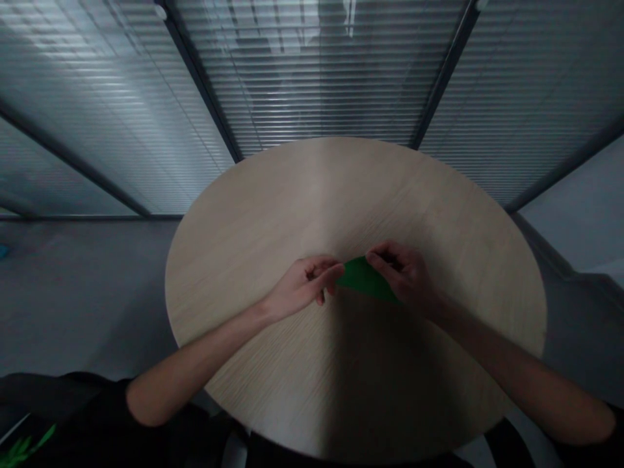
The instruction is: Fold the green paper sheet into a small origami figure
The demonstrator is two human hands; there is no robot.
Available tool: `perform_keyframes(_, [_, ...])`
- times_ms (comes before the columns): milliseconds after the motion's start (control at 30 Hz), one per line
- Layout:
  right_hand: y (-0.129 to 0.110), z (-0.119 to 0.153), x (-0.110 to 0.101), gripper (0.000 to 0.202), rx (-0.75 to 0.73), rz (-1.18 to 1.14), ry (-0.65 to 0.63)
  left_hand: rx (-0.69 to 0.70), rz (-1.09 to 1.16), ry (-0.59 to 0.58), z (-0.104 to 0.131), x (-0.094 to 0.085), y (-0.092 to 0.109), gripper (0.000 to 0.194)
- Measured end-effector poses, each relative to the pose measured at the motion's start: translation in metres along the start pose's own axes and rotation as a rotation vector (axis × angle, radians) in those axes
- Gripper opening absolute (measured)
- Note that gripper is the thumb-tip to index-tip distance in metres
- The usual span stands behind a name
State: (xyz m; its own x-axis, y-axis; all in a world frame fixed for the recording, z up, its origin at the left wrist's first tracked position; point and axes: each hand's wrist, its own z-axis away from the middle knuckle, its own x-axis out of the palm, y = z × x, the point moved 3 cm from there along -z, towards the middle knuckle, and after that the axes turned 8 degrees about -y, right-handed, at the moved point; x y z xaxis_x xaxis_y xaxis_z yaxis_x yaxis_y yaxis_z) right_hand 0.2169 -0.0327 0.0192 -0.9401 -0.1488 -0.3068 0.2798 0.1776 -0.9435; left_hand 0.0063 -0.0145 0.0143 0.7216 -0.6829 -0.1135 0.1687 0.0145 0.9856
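A flat green sheet (pixel 365 278), which looks like paper, is stretched between my two hands over the middle of the round table. My left hand (pixel 312 278) pinches its left corner between thumb and fingers. At the upper right edge, my right hand (pixel 403 270) grips the sheet with thumb and forefinger and hides its right part. The sheet's lower edge slants down toward my right palm. Whether it touches the tabletop, I cannot tell.
The round wooden table (pixel 273 214) lies in front of me, with a dark shadow across its near part. Glass panels with blinds (pixel 322 84) stand right behind its far edge. Grey floor (pixel 88 286) shows on the left.
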Motion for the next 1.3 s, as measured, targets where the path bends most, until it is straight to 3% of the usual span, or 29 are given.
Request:
perform_keyframes(133, [-0.001, 0.003, 0.008, 0.024, -0.008, -0.060, -0.059, -0.055, 0.000, -0.098, 0.000, 0.010, 0.004, 0.033])
perform_keyframes(400, [-0.002, 0.003, 0.012, 0.023, 0.051, -0.123, -0.118, -0.096, -0.026, -0.133, 0.001, 0.012, 0.003, 0.021])
perform_keyframes(1000, [0.000, 0.000, 0.011, 0.027, 0.084, -0.155, -0.078, -0.170, -0.038, -0.132, 0.004, 0.001, -0.002, 0.032])
perform_keyframes(1200, [0.006, -0.002, 0.006, 0.029, 0.133, -0.207, 0.063, -0.147, 0.024, -0.037, 0.002, -0.006, -0.010, 0.041])
perform_keyframes(1300, [0.007, -0.002, 0.004, 0.030, 0.123, -0.253, 0.146, -0.133, 0.120, -0.059, 0.001, -0.002, -0.007, 0.040])
